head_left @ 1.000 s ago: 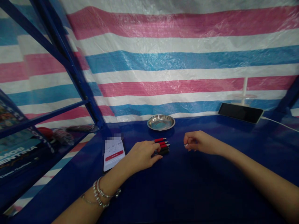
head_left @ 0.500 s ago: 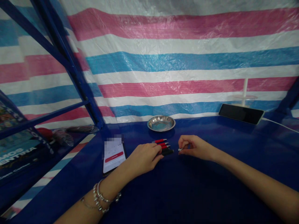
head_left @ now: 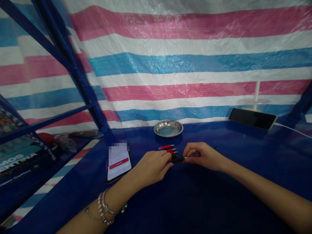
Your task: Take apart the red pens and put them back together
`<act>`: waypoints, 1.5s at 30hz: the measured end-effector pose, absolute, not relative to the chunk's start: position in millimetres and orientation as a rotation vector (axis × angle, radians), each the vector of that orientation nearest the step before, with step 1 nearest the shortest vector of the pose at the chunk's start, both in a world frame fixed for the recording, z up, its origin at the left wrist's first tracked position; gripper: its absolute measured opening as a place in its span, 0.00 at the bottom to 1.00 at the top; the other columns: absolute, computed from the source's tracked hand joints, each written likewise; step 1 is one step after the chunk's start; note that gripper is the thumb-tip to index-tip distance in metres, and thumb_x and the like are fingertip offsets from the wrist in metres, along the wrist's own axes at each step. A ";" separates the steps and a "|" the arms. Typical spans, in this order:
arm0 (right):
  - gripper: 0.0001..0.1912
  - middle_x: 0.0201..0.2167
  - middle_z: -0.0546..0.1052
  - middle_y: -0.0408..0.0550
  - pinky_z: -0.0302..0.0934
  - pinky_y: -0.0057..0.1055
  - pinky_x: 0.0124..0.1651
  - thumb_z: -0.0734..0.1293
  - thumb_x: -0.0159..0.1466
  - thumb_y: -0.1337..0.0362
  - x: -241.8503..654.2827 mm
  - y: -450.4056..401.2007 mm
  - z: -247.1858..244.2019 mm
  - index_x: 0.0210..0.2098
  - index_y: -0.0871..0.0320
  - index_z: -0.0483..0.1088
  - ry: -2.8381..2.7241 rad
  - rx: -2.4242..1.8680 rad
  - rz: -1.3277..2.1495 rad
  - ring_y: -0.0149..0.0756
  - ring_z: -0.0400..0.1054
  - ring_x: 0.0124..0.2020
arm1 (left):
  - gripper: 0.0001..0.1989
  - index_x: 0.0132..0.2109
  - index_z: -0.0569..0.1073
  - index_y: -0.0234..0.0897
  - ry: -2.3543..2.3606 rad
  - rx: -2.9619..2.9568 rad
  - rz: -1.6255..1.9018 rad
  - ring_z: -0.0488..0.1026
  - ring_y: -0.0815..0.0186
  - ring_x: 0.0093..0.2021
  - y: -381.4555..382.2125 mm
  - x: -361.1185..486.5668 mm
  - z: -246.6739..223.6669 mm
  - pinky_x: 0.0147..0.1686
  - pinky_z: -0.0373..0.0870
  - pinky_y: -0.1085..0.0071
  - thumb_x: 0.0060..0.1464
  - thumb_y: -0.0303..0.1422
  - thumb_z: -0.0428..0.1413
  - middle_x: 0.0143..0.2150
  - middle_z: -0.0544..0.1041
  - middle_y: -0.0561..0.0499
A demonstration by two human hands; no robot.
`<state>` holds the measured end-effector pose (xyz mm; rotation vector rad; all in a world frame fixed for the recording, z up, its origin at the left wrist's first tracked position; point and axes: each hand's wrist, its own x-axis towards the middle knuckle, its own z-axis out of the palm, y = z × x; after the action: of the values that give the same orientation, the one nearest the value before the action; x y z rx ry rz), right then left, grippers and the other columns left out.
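My left hand (head_left: 151, 165) lies over the near ends of a small row of pens on the blue table (head_left: 195, 201), its fingertips pinching a black pen (head_left: 178, 159). My right hand (head_left: 203, 156) is closed around the silver tip end of that same black pen. Just behind it lie red pens (head_left: 168, 149) side by side, tips pointing right. A bracelet circles my left wrist.
A phone with a lit white screen (head_left: 118, 164) lies left of my left hand. A round metal dish (head_left: 168, 128) sits behind the pens. A dark tablet (head_left: 252, 118) with a white cable rests at the back right. A blue frame post (head_left: 80, 81) rises at left.
My right hand moved left toward the pens and met the black pen's end. My left hand drew the black pen out from the row, toward the right hand.
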<state>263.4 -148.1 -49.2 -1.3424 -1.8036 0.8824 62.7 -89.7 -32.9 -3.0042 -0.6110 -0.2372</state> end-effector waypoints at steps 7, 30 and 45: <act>0.04 0.25 0.72 0.43 0.54 0.22 0.28 0.64 0.52 0.69 262.6 -149.2 -49.0 0.29 0.63 0.65 -1.895 -1.397 0.713 0.26 0.64 0.25 | 0.06 0.34 0.64 0.35 -0.586 -2.978 -0.228 0.65 0.69 0.30 -92.6 63.1 -31.0 0.27 0.59 0.73 0.54 0.32 0.45 0.33 0.69 0.52; 0.13 0.24 0.71 0.46 0.56 0.23 0.26 0.57 0.60 0.57 265.0 -148.5 -52.2 0.30 0.62 0.64 -1.914 -1.431 0.786 0.27 0.63 0.23 | 0.08 0.34 0.63 0.35 -0.621 -2.981 -0.308 0.65 0.68 0.31 -89.7 62.2 -34.0 0.28 0.59 0.72 0.55 0.34 0.43 0.31 0.68 0.52; 0.15 0.21 0.69 0.44 0.51 0.22 0.27 0.55 0.61 0.61 265.1 -148.8 -51.0 0.25 0.62 0.65 -2.051 -1.476 0.644 0.26 0.61 0.23 | 0.13 0.40 0.65 0.36 -0.647 -3.013 -0.278 0.67 0.66 0.37 -89.1 63.6 -33.2 0.35 0.63 0.70 0.58 0.35 0.38 0.36 0.69 0.50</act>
<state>265.1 -148.8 -51.0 -1.4757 -2.0508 0.6438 63.6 -89.1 -33.2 -3.0129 -0.6472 -0.2782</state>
